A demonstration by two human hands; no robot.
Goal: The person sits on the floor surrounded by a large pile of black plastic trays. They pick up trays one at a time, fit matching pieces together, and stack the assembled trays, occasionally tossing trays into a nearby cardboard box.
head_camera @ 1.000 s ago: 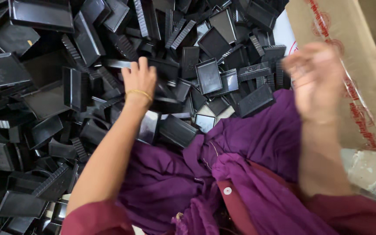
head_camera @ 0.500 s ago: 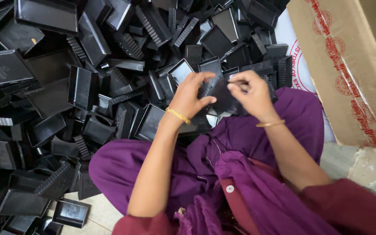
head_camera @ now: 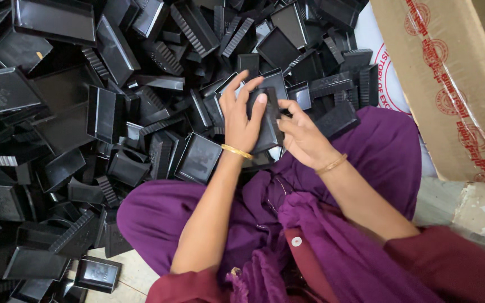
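- The left hand (head_camera: pixel 241 115) and right hand (head_camera: pixel 303 134) both close on one black plastic piece (head_camera: pixel 267 120), gripping it from opposite sides above the lap, probably so it stays steady.
- It is held just over the heap of black plastic trays (head_camera: pixel 102 106), within easy reach.
- A cardboard box (head_camera: pixel 450 84) stands to the right, well apart from the hands.

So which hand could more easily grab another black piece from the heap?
Probably the left hand: it sits nearest the heap. The right hand grips the black piece from the lap side.
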